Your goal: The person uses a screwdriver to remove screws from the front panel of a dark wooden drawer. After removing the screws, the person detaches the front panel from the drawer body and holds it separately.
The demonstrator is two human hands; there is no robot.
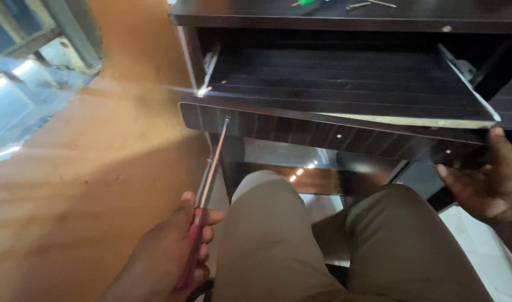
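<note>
Head view: left hand [175,254] closed round pink-handled screwdriver [206,190], tip set against left end of dark wood drawer front [323,131], apparently at a screw. Right hand [488,179] curled on drawer's right corner, steadying it. Drawer pulled out of dark cabinet [345,17], above the knees. Best done with shaft square to the panel, firm push, drawer braced. Loose screws [370,4] on top.

- The left hand [175,254] is seen at seven o'clock, fingers curled shut around a thin handle, thumb laid along it toward twelve o'clock.
- The right hand [488,179] is held at four o'clock, palm inward, fingers hooked under an edge, thumb on top.
</note>
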